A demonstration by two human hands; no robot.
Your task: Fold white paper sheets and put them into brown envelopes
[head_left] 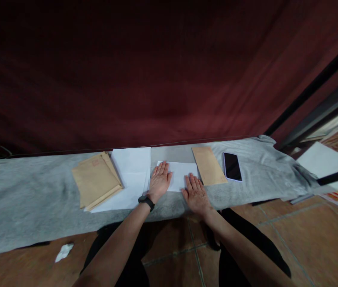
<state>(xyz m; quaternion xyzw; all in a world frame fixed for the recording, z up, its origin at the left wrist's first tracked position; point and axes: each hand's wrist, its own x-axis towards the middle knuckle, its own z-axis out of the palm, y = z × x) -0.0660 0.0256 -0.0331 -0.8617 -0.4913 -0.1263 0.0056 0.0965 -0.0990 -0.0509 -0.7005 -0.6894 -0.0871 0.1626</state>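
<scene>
nearest to us we see two dark-clad legs [109, 249] over a brown tiled floor [300, 243], with a crumpled white scrap [64, 252] lying off to the left. just beyond, we look along a grey cloth [37, 199] spread over a long, narrow surface. the left wrist wears a dark band [146, 202]. we see the left hand [159, 181] and the right hand [196, 195] apart, both flat, palms down and fingers extended, gripping nothing. between and under them is the small white sheet [178, 175], lying on the cloth; the left hand presses its left part, the right hand its near right corner. to the left we find larger white paper [134, 171], partly under a stack of brown envelopes [97, 179]. to the right we see a single brown envelope [209, 165], touching or just beside the small sheet, we cannot tell which, and then a dark-screened phone [232, 166]. farthest off, we face a dark red backdrop [169, 79].
</scene>
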